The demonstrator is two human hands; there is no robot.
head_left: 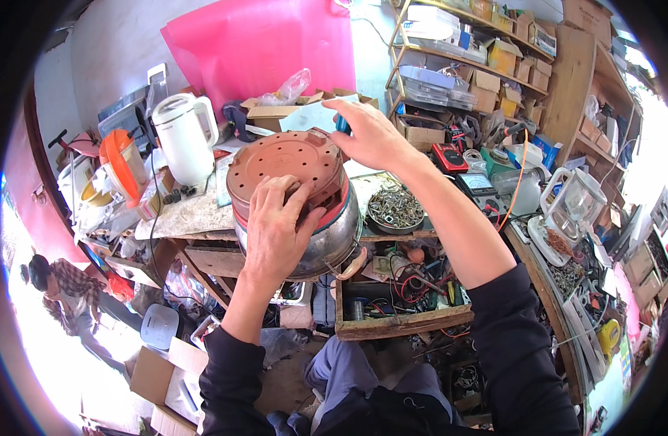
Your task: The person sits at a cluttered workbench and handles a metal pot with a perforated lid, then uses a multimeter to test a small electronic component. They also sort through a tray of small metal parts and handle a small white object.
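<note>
An upside-down metal cooker [312,254] stands at the table's front edge, its silver body below a red rim. On top is its reddish-brown base cover [283,156], round and dotted with holes. My left hand [276,225] grips the near side of this cover, fingers bent over it and thumb at the edge. A gap shows between cover and body to the right of that hand. Over the cover's far right edge, my right hand [374,134] pinches a small tool with a blue-green handle [342,123]; its tip is hidden.
A metal bowl of screws [394,211] sits right of the cooker. Below it, an open wooden drawer [407,323] holds wires and tools. A white jug [185,138] stands left; a red meter [449,158] lies right. Another person [76,298] is at far left.
</note>
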